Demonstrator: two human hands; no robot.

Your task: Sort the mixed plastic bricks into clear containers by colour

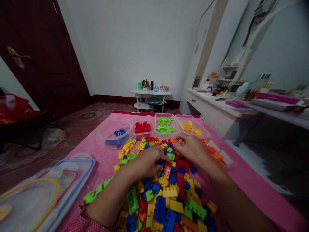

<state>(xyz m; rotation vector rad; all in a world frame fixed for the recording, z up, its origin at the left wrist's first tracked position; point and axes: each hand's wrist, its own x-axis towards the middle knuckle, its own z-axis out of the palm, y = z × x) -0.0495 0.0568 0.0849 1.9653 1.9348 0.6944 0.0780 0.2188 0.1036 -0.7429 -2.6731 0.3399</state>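
At the far edge of the block pile (169, 199), presses curled left hand (147, 161) fingers (162, 158) down among blue and red pieces; bunches right hand (194, 150) fingertips (178, 145) together just beside, grip on any piece impossible to tell. Beyond: round tub (101, 130) of blue blocks, trays (156, 124) of red, green, yellow. Left: clear lids (60, 180) on pink cloth (101, 154). Desk clutter (241, 88) too blurred to read.

Head cam, fwd-down, near bricks (166, 193).
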